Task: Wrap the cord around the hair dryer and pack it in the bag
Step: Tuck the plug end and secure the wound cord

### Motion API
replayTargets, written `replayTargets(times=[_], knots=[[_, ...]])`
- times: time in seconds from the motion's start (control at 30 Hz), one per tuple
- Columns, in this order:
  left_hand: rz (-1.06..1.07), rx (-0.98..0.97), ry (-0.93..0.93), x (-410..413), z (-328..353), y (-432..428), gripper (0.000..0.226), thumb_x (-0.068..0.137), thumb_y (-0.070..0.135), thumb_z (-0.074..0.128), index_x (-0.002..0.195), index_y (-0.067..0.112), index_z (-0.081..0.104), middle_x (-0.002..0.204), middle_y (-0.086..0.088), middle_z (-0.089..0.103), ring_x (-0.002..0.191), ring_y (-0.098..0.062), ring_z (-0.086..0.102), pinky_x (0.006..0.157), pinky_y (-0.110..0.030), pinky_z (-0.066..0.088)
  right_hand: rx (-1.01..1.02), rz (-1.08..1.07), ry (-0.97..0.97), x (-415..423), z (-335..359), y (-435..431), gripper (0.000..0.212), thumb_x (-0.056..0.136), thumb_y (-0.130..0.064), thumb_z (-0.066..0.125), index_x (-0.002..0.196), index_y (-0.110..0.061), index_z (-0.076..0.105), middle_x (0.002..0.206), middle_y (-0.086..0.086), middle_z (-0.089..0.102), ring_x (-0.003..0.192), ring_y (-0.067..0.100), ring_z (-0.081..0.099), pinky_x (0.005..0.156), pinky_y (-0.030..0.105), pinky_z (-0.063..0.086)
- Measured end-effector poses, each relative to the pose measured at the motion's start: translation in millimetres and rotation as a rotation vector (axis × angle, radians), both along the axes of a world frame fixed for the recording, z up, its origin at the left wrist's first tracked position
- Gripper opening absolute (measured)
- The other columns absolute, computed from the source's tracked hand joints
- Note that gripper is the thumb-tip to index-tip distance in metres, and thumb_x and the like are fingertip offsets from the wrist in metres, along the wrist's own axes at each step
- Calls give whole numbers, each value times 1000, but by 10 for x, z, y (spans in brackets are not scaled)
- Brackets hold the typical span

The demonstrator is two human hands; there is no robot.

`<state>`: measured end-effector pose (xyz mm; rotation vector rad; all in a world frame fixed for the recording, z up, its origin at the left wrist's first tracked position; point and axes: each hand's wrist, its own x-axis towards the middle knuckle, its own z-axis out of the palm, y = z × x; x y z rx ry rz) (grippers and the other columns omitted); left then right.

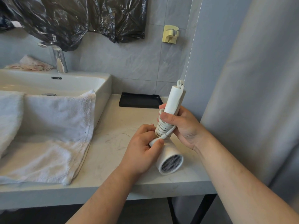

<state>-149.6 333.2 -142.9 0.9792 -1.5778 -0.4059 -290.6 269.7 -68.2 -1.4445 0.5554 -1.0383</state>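
Note:
A white hair dryer (170, 160) stands over the counter with its handle pointing up and its mesh end toward me. The white cord (162, 127) is coiled in several turns around the lower handle. My right hand (182, 126) grips the handle over the coils. My left hand (142, 149) pinches the white plug end (155, 141) of the cord just below the coils. No packing bag is clearly in view; only black plastic (72, 18) hangs on the wall above.
A white sink (103, 83) with a chrome tap (59, 59) lies at left, a white towel (53, 135) draped over its front. A black tray (140, 100) sits at the counter's back. A yellow wall holder (170, 33) hangs above. A pale curtain (250, 94) bounds the right.

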Motion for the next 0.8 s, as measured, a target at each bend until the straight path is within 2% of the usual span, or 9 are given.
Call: replayTargets(times=[0.1, 0.2, 0.3, 0.37, 0.43, 0.5, 0.57, 0.67, 0.8], knots=[[-18, 16, 26, 0, 18, -7, 24, 81, 41, 55, 56, 42, 58, 104, 2, 59, 99, -4, 59, 83, -15, 41, -5, 10, 5, -3, -16, -16, 32, 65, -8, 76, 94, -12, 64, 79, 4, 63, 79, 26, 62, 87, 53, 50], [-43, 21, 61, 4, 34, -16, 25, 78, 41, 56, 54, 45, 61, 106, 3, 60, 100, -1, 59, 81, -10, 39, 19, 53, -17, -23, -24, -39, 17, 71, -5, 68, 86, -11, 64, 74, 6, 63, 76, 26, 62, 81, 49, 51], [-60, 17, 31, 1, -9, -42, 26, 78, 41, 56, 52, 40, 57, 113, 11, 60, 114, 2, 55, 89, -9, 37, 25, -122, -52, 1, -90, -72, 5, 70, -12, 71, 72, -14, 67, 69, 9, 64, 71, 28, 62, 76, 46, 53], [-55, 52, -10, -6, -33, -60, 22, 76, 43, 55, 55, 37, 54, 118, 13, 60, 127, 4, 48, 95, -8, 36, 35, -328, -79, 20, -149, -84, 15, 67, -20, 75, 75, -10, 66, 68, 13, 66, 68, 30, 63, 73, 47, 54], [-54, 75, -26, -6, -42, -71, 20, 76, 44, 54, 58, 36, 56, 122, 10, 60, 131, 5, 44, 97, -7, 35, 25, -415, -102, 34, -184, -89, 30, 66, -24, 77, 84, -5, 63, 68, 12, 66, 67, 28, 65, 71, 46, 56], [-43, 85, -31, 3, -42, -71, 19, 76, 45, 53, 60, 35, 57, 123, 9, 60, 129, 8, 44, 96, -6, 34, 28, -343, -126, 15, -192, -90, 41, 64, -25, 82, 94, -8, 60, 69, 7, 65, 70, 26, 65, 71, 46, 55], [-38, 86, -29, 10, -38, -64, 19, 75, 45, 53, 58, 37, 56, 121, 12, 60, 124, 16, 43, 94, -4, 33, 72, -121, -184, -49, -180, -75, 52, 61, -24, 86, 104, -13, 60, 75, 6, 63, 75, 24, 64, 74, 44, 55], [-40, 99, -38, 12, -22, -61, 16, 74, 45, 53, 60, 41, 57, 119, 14, 59, 121, 22, 40, 93, -2, 32, 127, 59, -222, -133, -158, -50, 39, 70, -5, 67, 108, -9, 60, 85, 9, 58, 83, 23, 62, 81, 39, 53], [-46, 102, -42, 8, -27, -83, 18, 75, 44, 53, 65, 33, 63, 124, 10, 62, 122, 22, 40, 94, -3, 33, 126, -19, -216, -120, -161, -39, 21, 71, -3, 63, 91, -9, 63, 80, 9, 62, 88, 26, 60, 85, 45, 47]])
